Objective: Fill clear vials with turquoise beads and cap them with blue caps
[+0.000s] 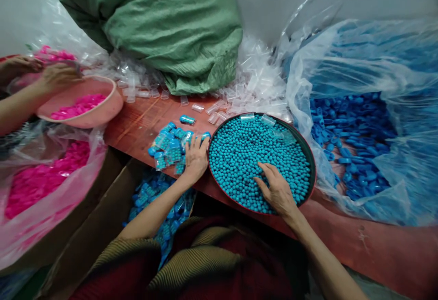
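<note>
My left hand has its fingers spread at the right side of a pile of small clear tubes with blue contents, close to the tray's left rim. Over the round tray of blue beads, my right hand reaches in with fingers apart, the fingertips at the beads. Nothing held shows in either hand. A few clear empty tubes lie on the beads near the far rim. One filled tube rests apart behind the pile.
Clear empty tubes are heaped behind, beside a green sack. Plastic with blue caps lies right. At left, another person's hands work above a pink bowl; pink pieces and a box of blue items sit lower.
</note>
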`<state>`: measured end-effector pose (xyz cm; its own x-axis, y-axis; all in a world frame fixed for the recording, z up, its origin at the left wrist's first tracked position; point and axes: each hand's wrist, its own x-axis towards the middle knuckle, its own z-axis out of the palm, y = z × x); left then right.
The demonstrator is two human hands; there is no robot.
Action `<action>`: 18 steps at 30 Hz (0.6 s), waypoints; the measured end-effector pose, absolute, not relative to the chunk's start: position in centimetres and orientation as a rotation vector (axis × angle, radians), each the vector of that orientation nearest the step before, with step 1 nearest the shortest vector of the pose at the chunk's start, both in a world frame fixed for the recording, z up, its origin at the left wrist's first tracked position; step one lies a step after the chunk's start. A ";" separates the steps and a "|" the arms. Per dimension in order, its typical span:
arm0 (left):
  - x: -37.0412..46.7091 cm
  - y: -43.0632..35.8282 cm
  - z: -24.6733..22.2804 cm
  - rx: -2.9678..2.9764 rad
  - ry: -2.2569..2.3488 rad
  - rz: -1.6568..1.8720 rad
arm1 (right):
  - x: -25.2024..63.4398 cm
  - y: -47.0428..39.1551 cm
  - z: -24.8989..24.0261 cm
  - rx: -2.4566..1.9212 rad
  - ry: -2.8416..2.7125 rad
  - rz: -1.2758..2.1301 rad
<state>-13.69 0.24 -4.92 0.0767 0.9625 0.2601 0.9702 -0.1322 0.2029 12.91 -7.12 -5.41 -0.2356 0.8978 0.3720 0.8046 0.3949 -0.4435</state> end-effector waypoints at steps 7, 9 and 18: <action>-15.0 3.9 -6.3 -2.562 -1.796 -0.209 | 12.9 -7.0 -5.3 -1.391 -2.199 0.119; -15.1 4.8 -6.4 -2.567 -1.756 -0.135 | 12.9 -7.0 -5.1 -1.390 -2.233 0.135; -17.9 3.4 -5.8 -2.569 -1.602 -0.119 | 12.8 -7.1 -4.9 -1.411 -2.231 0.185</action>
<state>-17.95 3.39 -5.80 0.4395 0.8894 0.1258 0.8982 -0.4363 -0.0533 12.82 -7.12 -4.85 -0.3451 0.8784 0.3306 0.8119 0.4561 -0.3643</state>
